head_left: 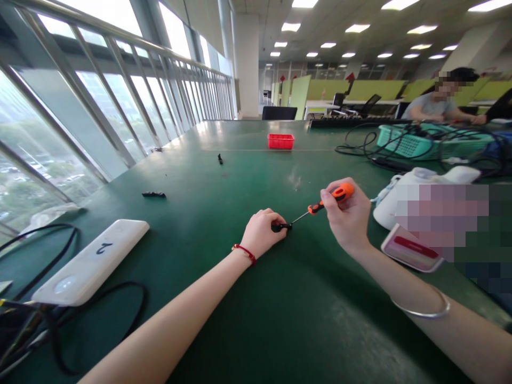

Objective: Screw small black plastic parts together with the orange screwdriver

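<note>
My left hand, with a red cord at the wrist, pinches a small black part against the green table. In my right hand is an orange and black screwdriver, its fingers wrapped round the handle. The shaft slants down to the left, and its tip meets the right end of the black part. Whether a screw sits under the tip is too small to tell.
A red tray stands further back. Small black pieces lie to the left, near a white power bank and cables. At right are a white bottle, a phone, a teal basket and a seated person.
</note>
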{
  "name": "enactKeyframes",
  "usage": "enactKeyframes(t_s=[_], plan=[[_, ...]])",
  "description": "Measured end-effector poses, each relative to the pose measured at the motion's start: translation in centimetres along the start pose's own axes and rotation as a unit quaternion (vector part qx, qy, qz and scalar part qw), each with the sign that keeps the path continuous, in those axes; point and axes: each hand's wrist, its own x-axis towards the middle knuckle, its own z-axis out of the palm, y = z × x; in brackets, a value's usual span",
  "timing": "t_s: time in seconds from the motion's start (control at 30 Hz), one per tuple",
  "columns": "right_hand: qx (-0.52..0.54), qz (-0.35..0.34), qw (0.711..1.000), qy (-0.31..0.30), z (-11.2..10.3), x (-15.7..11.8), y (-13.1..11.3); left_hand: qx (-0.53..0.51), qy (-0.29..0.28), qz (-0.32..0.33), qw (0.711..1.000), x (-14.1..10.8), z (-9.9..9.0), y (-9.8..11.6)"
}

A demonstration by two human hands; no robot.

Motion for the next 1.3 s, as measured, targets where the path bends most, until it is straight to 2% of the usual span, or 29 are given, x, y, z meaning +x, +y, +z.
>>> enactKeyframes(t_s=[0.2,0.33,0.53,0.63,0.73,0.83,0.93,1.0,1.13,1.3], plan=[[0.021,0.005,1.000,-0.016,0.1,-0.2,-0.1,0.000,-0.002,0.000,1.000,0.0,-0.1,0.0],[0.032,0.045,0.997,-0.051,-0.1,0.5,0.1,0.009,-0.006,0.003,1.000,0.1,-0.2,0.1],[0.042,0.153,0.972,-0.173,-0.6,3.4,-0.4,0.011,-0.010,0.004,1.000,0.1,-0.1,0.0],[-0.010,0.184,0.951,-0.247,-0.2,5.0,-1.2,0.008,-0.008,0.009,1.000,0.2,0.0,-0.2],[-0.122,0.155,0.952,-0.233,0.8,5.9,-1.6,0.002,-0.010,0.014,1.000,0.2,0.0,-0.3],[-0.148,0.104,0.960,-0.214,1.5,5.8,-1.6,-0.003,-0.013,0.014,1.000,0.2,-0.1,-0.3],[-0.170,0.060,0.961,-0.208,1.2,5.7,-1.7,-0.003,-0.016,0.014,1.000,0.2,-0.2,-0.2],[-0.200,0.047,0.952,-0.226,0.5,5.8,-2.1,-0.001,-0.019,0.015,1.000,0.2,-0.3,-0.1],[-0.234,0.036,0.922,-0.306,-0.7,6.3,-2.9,-0.001,-0.020,0.017,1.000,0.2,-0.3,-0.2],[-0.253,0.024,0.926,-0.279,-0.7,6.3,-3.2,-0.002,-0.020,0.016,1.000,0.2,-0.2,-0.3]])
